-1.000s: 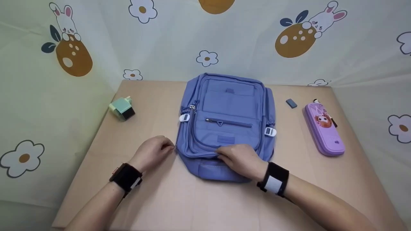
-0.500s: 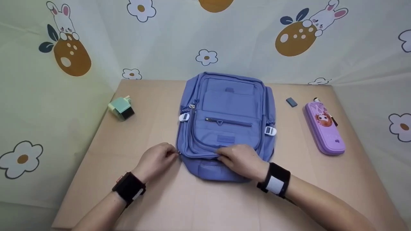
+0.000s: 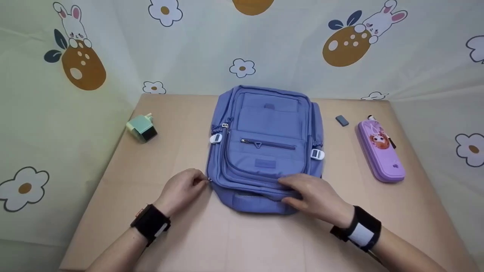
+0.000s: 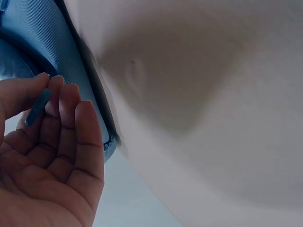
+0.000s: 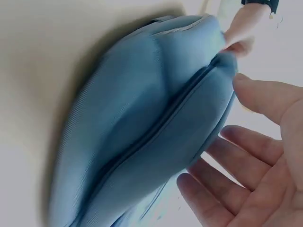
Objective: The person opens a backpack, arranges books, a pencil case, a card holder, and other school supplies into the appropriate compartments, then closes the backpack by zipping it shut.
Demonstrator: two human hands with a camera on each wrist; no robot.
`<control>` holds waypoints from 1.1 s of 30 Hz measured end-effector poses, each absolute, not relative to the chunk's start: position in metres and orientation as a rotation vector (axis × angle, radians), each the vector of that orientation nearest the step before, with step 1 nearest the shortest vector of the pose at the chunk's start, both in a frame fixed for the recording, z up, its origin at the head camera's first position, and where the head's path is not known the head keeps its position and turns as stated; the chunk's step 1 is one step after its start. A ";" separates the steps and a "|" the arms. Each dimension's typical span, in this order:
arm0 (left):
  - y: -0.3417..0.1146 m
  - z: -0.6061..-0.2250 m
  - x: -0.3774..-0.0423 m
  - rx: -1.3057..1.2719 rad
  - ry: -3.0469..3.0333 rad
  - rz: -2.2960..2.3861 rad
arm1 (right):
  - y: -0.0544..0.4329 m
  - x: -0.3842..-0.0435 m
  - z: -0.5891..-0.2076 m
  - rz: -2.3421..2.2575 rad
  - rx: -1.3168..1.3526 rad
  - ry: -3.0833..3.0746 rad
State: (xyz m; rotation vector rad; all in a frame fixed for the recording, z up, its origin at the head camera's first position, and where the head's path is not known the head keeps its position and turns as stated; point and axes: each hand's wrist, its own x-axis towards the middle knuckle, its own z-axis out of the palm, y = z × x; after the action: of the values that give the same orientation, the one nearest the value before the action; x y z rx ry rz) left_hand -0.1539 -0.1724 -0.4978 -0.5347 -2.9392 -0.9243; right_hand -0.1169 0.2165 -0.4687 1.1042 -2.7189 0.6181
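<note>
A blue backpack lies front side up on the table, its bottom toward me. At its lower left edge my left hand pinches a zipper pull between thumb and fingers; the left wrist view shows its blue tab sticking out into the palm. My right hand is at the lower right of the bag, thumb and fingers parted and fairly straight. In the right wrist view, its fingertips lie right by the blue fabric and grip nothing. A second zipper slider sits higher on the left side.
To the right lie a purple pencil case with a cartoon figure and a small dark blue block. A mint green, box-like object with a black face stands at left. Patterned curtains border the table.
My left hand slid a little down the bag's left edge with the zipper pull, then stayed there. My right hand let go of the bag's lower front edge and moved right, its fingers spreading.
</note>
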 end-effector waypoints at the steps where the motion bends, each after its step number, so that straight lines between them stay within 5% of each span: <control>1: -0.172 -0.498 -0.154 -0.527 -2.936 -0.934 | 0.222 -0.116 -0.471 0.615 1.099 -2.707; 23: -0.160 -0.495 -0.137 -0.488 -2.883 -0.971 | 0.220 -0.124 -0.492 0.526 0.880 -2.568; 33: -0.127 -0.496 -0.116 -0.707 -2.709 -0.864 | 0.216 -0.125 -0.489 0.501 0.867 -2.602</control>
State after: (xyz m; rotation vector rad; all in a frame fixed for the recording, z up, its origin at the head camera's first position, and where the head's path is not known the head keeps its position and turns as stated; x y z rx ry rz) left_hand -0.1160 -0.1270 -0.4959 -0.7068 -2.7086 -0.8644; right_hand -0.1254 0.2156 -0.4891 0.8667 -2.6017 0.5012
